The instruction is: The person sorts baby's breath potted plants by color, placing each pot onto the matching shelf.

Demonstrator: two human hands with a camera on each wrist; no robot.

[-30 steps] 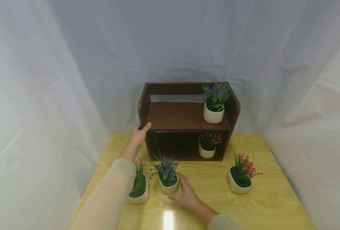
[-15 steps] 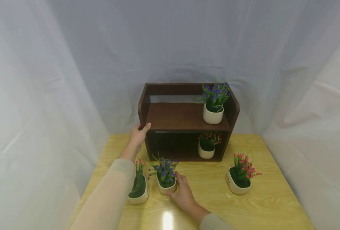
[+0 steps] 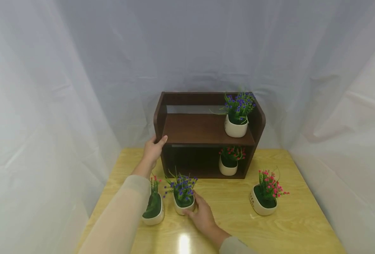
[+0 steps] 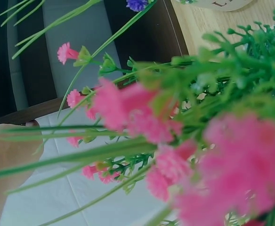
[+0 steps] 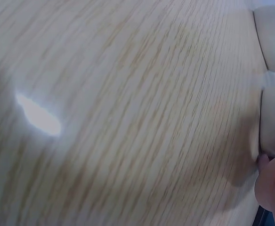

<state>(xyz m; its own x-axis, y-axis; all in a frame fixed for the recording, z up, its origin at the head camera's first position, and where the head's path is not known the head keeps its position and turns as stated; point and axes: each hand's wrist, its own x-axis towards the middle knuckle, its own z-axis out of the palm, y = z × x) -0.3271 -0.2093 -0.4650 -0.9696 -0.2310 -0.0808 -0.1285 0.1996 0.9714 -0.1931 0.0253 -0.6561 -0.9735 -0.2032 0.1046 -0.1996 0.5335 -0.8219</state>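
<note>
My left hand (image 3: pixel 152 150) grips the left side panel of a dark brown two-tier shelf (image 3: pixel 190 128), its thumb on the front edge. In the head view, my right hand (image 3: pixel 203 215) holds a white pot of blue-purple flowers (image 3: pixel 183 204) by its right side, thumb at the front and fingers behind. That pot stands on the table just in front of the shelf. Left of it is a white pot with pink flowers (image 3: pixel 154 213), partly hidden by my left sleeve. Its pink blooms (image 4: pixel 241 160) fill much of the left wrist view.
On the shelf's upper tier, at the right, stands a blue-purple flower pot (image 3: pixel 236 127); below it sits a red-flowered pot (image 3: pixel 228 166). Another pink-flowered pot (image 3: pixel 263 203) stands on the wooden table (image 3: pixel 301 225) at the right. White curtains (image 3: pixel 190 46) enclose the table.
My right hand has moved slightly left and closed its thumb and fingers onto the blue-purple flower pot, which shifted barely left. My left hand stays on the shelf.
</note>
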